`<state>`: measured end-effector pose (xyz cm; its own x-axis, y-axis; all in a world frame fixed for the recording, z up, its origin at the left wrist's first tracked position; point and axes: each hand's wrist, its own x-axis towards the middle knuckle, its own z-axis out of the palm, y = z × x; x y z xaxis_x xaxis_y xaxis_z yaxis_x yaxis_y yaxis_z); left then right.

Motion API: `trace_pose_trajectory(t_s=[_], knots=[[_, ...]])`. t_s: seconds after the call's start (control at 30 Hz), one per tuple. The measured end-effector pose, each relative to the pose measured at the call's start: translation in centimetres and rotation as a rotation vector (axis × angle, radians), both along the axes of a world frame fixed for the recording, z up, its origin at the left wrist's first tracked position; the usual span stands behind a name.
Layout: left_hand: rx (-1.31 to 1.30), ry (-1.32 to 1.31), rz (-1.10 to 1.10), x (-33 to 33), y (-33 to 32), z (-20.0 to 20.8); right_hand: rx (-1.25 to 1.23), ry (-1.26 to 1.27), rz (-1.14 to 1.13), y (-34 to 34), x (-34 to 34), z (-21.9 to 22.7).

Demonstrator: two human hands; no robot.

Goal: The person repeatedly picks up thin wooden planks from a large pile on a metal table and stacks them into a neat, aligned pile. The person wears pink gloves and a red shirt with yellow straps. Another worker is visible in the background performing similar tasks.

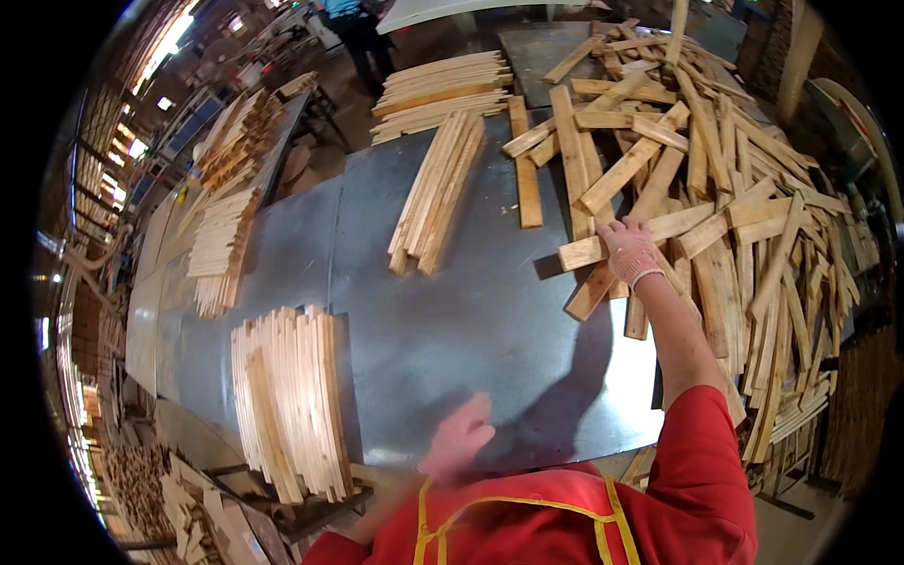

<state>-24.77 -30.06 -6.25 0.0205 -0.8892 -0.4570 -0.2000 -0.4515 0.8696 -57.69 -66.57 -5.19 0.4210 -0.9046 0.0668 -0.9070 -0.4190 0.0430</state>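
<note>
Held in the right hand (pixel 631 252), a short pale slat (pixel 581 252), at the near left edge of the loose heap of boards (pixel 706 231); gloved fingers (pixel 617 229) bent over and gripping it, its free end jutting leftward out of the heap, above the grey counter (pixel 405 348). Right beside that end, slanting out from the heap's near left edge, another short board (pixel 590 290). Left of the heap and toward the body, over the counter's near edge, the left hand (pixel 461 438), blurred by motion; its fingers open or closed, cannot tell. Along the heap's left edge, a single long board (pixel 525 174), lying lengthwise away from the body. Farther left of the heap, a narrow bundle of slats (pixel 438 193); beyond that bundle, left of the heap's far end, a broad stack of crosswise slats (pixel 443 89). Well left of the heap, near the body, a wide row of slats (pixel 301 395), topped by one loose slat (pixel 266 414). Farthest left of the heap, a pale pile (pixel 221 247). On the heap's body side, a red sleeve (pixel 702 452). Beyond the heap, off to its left, a person in dark trousers (pixel 365 47)
</note>
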Motion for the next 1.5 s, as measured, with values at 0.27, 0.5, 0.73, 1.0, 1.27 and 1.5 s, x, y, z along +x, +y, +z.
trace_pose_trajectory(t_s=[0.27,0.5,0.73,1.0,1.27,1.5], knots=[[-0.336,-0.017,-0.449,7.6,-2.9,-5.5,0.030,-0.506,0.797,23.5,12.9,3.0],[0.186,0.390,-0.234,4.5,-0.7,3.1,0.260,-0.594,0.055,30.4,12.1,1.9],[-0.404,-0.737,0.171,13.8,10.3,-3.7,0.304,-0.665,-0.404,30.7,3.3,-0.2],[-0.236,-1.726,0.257,21.7,16.0,-5.4,-0.046,-0.447,-0.703,21.2,-14.4,2.2],[-0.255,-1.197,-0.306,6.6,5.8,-7.0,0.295,-0.310,-0.675,20.1,-17.0,0.9],[0.057,0.128,-0.214,-12.0,-4.9,-4.9,0.489,-1.325,-0.665,22.7,-4.4,-2.5]])
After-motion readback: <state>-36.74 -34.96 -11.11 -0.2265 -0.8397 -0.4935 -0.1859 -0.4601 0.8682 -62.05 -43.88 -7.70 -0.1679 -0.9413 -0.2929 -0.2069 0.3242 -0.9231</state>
